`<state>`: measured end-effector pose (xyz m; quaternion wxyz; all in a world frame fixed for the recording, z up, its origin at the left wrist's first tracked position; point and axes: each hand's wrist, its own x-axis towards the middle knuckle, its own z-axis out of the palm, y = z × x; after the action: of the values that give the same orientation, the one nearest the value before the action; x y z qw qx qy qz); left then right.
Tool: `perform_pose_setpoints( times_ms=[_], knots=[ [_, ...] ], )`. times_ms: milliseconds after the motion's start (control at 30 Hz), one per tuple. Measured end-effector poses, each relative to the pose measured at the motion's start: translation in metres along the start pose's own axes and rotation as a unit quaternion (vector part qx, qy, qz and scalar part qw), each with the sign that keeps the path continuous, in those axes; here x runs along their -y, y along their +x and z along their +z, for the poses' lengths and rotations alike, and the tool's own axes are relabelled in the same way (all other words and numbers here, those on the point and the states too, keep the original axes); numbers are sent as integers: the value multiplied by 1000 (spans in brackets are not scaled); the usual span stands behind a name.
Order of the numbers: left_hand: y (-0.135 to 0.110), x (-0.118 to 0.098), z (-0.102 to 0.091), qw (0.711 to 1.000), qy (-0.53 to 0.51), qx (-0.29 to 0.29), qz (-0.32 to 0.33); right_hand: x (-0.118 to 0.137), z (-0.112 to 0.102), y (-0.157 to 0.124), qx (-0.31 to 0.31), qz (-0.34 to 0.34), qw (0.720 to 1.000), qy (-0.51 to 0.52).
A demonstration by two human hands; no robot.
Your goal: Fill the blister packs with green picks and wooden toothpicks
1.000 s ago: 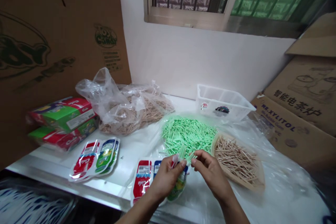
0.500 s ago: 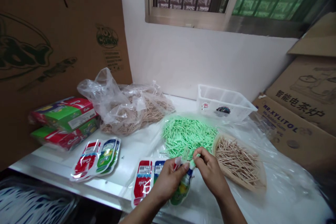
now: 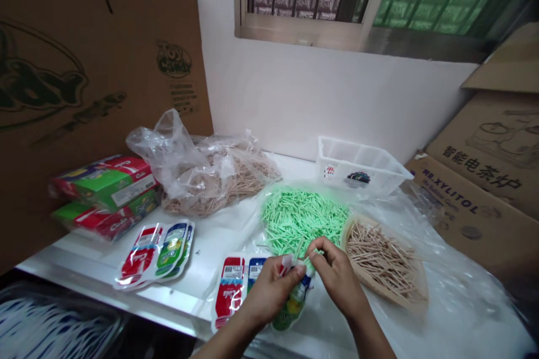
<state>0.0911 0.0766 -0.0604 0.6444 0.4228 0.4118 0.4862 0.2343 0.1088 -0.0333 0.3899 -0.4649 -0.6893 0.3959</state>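
Note:
My left hand [image 3: 269, 291] is closed around a small printed pouch [image 3: 290, 311], green with a yellow fruit picture, upright over the table's front part. A few thin green sticks [image 3: 300, 248] stand up at its top, between my hands. My right hand [image 3: 337, 275] pinches at that top edge, its fingertips on green sticks; the fingers partly hide them. Just behind lies a heap of green sticks [image 3: 303, 213]. Beside my left wrist lie a red cola pouch [image 3: 229, 291] and a blue-topped pouch [image 3: 255, 269], the latter partly covered by my hand.
Right of my hands is a tray of brown sticks [image 3: 381, 261]. A clear bag of brown sticks [image 3: 227, 179] and a white plastic basket [image 3: 357, 165] stand behind. More pouches [image 3: 154, 252] and packed boxes [image 3: 113, 190] lie left. Cardboard boxes [image 3: 480, 196] flank the right.
My right fingertips have shifted slightly left and sit closer to the pouch's top. The left hand keeps its hold; the view has barely moved.

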Motion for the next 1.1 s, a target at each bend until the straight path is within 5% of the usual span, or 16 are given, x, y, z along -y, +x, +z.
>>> perform_pose_setpoints(
  times_ms=[100,267,433,600,733,833,933,1000,1100],
  knots=[
    [2,1,0,1000,19,21,11,4,1,-5,-15,-43,999,-16],
    [1,-12,-10,997,70,16,41,9,-7,-4,142,-110,982,-56],
    [-7,-39,-40,993,75,-92,2,-15,-24,20,26,-13,996,-83],
    [-12,-51,-64,990,50,-132,1,-36,-7,40,127,-59,938,-316],
    [-14,-45,-71,988,43,-145,9,-49,16,54,118,-83,891,-431],
    [-14,-41,-70,990,45,-137,-2,-56,23,63,114,-103,886,-437],
    [-13,-39,-64,990,58,-128,-4,-45,19,64,57,-114,931,-342],
    [-11,-38,-59,991,68,-117,-5,-26,13,56,-38,-98,981,-160],
    [-8,-36,-50,992,77,-104,-8,9,5,38,-122,-57,989,57]
  ],
)
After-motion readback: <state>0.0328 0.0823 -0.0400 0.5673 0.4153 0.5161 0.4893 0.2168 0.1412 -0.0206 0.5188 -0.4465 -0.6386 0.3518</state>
